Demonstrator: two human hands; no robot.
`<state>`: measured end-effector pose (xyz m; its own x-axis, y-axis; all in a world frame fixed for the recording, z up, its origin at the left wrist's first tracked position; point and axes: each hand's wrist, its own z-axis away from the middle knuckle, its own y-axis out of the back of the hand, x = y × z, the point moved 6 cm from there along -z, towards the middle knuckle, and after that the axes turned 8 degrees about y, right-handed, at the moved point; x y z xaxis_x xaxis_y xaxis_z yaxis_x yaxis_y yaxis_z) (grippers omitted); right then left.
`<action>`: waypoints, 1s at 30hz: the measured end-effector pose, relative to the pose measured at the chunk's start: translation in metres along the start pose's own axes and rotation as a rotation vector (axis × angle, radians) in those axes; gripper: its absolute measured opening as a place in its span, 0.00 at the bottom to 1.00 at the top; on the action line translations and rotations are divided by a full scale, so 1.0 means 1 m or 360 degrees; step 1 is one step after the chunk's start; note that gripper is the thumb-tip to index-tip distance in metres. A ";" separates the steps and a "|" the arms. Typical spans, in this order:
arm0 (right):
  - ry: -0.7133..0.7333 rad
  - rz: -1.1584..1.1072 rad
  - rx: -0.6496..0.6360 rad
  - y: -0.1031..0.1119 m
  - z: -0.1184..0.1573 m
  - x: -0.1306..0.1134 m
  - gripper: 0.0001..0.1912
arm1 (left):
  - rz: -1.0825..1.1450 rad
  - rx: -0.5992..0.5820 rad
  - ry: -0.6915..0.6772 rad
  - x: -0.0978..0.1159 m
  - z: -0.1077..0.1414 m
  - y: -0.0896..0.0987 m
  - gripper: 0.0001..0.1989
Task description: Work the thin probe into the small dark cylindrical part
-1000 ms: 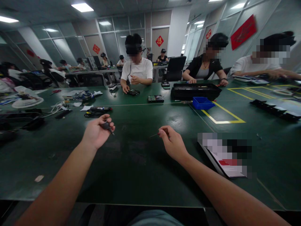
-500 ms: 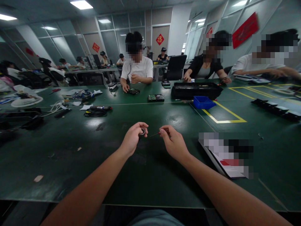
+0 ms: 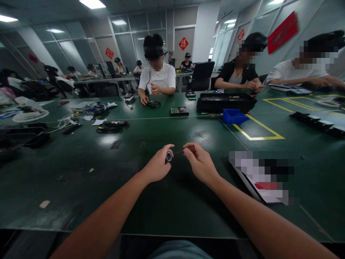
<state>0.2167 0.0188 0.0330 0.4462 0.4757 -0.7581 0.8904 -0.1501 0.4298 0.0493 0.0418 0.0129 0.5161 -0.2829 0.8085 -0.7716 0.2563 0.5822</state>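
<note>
My left hand (image 3: pixel 157 166) is closed around a small dark cylinder (image 3: pixel 168 157). Its round end, with a silvery ring and a dark hollow centre, faces me. Pinched between the thumb and fingers of my right hand (image 3: pixel 201 162) is a thin screwdriver (image 3: pixel 182 151) with a reddish handle. Its slim shaft points left, toward the cylinder. Whether the tip touches the cylinder I cannot tell. Both hands are above the green table (image 3: pixel 161 212), and my right fingers hide most of the handle.
A white booklet or box (image 3: pixel 266 190), partly blurred, lies right of my right forearm. Farther off are a blue bin (image 3: pixel 235 116), a black tray (image 3: pixel 226 103), a circuit-board device (image 3: pixel 179 111) and a bundle of black cable (image 3: pixel 111 127). Several people sit across the table.
My left hand has turned and shifted slightly right and down, so the cylinder's ringed end now faces me, close to the screwdriver. My right hand has barely moved. A person opposite has drawn their hands together.
</note>
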 end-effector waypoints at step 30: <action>-0.0088 -0.0317 0.0303 0.009 0.001 0.009 0.12 | -0.0064 0.0303 0.0022 -0.010 -0.007 0.012 0.20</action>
<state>0.2285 0.0206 0.0294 0.2602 0.4647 -0.8463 0.9597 -0.2210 0.1737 0.0373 0.0541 0.0126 0.5521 -0.2761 0.7867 -0.8060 0.0650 0.5884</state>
